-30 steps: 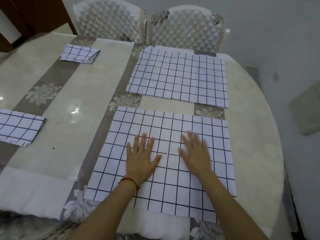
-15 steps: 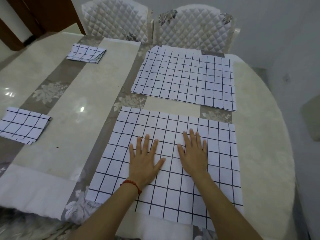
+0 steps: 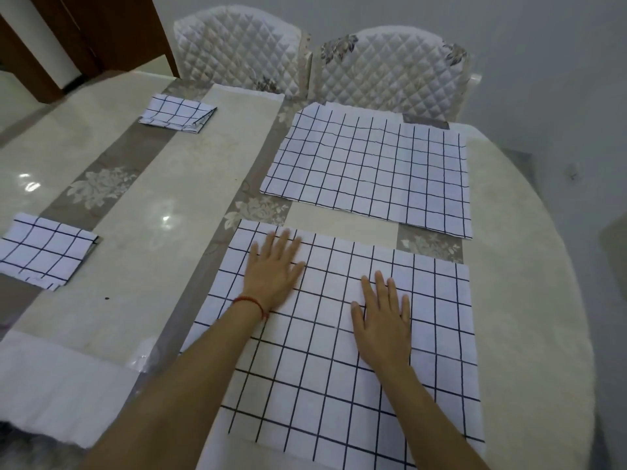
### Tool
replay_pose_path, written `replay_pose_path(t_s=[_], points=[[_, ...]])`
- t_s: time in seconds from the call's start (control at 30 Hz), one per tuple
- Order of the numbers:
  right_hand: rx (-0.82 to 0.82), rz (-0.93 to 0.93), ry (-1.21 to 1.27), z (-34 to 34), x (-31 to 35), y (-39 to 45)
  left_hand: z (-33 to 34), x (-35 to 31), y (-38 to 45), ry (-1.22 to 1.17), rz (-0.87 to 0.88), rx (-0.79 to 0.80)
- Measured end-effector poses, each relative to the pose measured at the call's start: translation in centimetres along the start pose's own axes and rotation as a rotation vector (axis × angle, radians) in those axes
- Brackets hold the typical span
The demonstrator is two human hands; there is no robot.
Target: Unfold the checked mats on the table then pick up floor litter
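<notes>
Both hands, left hand point(image 3: 274, 273) and right hand point(image 3: 383, 320), lie flat and unclenched on the near mat point(image 3: 339, 385), a thin gridded square. The glossy tabletop point(image 3: 163, 205) is bare leftward, between two folded mats point(image 3: 44, 251).

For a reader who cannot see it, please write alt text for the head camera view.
Both hands, left hand and right hand, press flat on the near unfolded checked mat. A second unfolded mat lies beyond it; two folded mats remain at left on the table.
</notes>
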State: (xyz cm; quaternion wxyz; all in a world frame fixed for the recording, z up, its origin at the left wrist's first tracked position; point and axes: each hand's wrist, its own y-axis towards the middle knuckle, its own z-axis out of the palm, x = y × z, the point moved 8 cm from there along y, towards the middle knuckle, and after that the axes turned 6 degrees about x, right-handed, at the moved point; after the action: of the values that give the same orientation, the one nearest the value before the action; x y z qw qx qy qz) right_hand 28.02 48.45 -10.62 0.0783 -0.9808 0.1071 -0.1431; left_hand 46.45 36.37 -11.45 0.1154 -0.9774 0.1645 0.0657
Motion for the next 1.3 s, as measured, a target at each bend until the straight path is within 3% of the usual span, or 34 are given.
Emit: replay_pose_path(t_s=[0.17,0.23,0.3,0.37,0.57,0.63,0.7,0.77,0.83,0.9,1.1,1.3], points=[[-0.01,0.003,0.005,0.0,0.0,0.0,-1.1,3.9,-0.4,-0.128,-0.298,-0.057],[-0.014,0.006,0.004,0.0,0.0,0.0,-1.4,0.4,-0.9,-0.052,-0.151,-0.107],[-0.017,0.009,-0.001,-0.1,0.0,0.1,0.1,-4.3,-2.0,0.025,0.138,-0.049],[-0.018,0.006,-0.006,-0.1,0.0,0.0,1.5,-5.3,-3.2,0.042,0.227,0.016],[-0.021,0.0,0.019,-0.1,0.1,0.0,-0.4,4.9,-4.4,-0.112,-0.234,-0.032],[-0.028,-0.001,0.024,-0.2,0.2,0.0,-1.2,5.2,-5.9,-0.151,-0.33,-0.067],[-0.031,-0.004,0.022,-0.3,0.2,-0.2,-1.4,1.1,-7.5,-0.092,-0.194,-0.091],[-0.024,0.0,0.016,-0.3,0.2,-0.1,-0.8,-5.3,-9.8,-0.008,0.082,-0.096],[-0.017,0.009,0.004,-0.2,0.1,-0.1,0.7,-8.9,-11.9,0.012,0.201,-0.039],[-0.018,0.01,-0.006,-0.2,0.1,-0.1,2.6,-8.5,-13.1,0.036,0.169,0.046],[-0.036,-0.006,0.025,-0.3,0.1,-0.2,3.2,0.3,-14.9,-0.042,-0.155,-0.005],[0.009,-0.014,0.02,-0.6,0.3,-0.3,2.7,0.8,-15.0,-0.084,-0.172,0.076]])
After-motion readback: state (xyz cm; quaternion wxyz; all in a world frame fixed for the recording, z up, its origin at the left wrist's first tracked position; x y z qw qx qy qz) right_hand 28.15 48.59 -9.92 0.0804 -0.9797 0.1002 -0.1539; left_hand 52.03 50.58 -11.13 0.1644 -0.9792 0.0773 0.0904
